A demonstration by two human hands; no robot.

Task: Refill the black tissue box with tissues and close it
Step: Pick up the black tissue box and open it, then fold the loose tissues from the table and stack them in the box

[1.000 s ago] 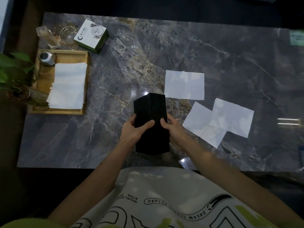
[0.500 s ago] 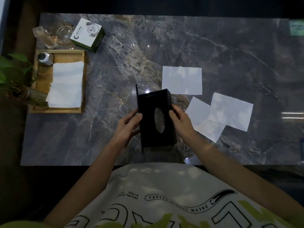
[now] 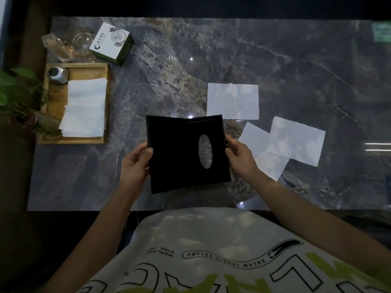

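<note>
1. We look down on a dim living space, likely a home sitting room, over a low, polished grey marble tabletop [image 3: 275, 49].
2. We see a wooden tray [image 3: 106, 102] at its left end holding a stack of white tissues [image 3: 84, 111] and a small metal canister [image 3: 57, 74].
3. We note a glass dish [image 3: 81, 42], a small clear container [image 3: 56, 48] and a white-and-green carton [image 3: 111, 43] behind the tray.
4. We find a leafy green houseplant [image 3: 12, 89] in a vase at the left edge.
</note>
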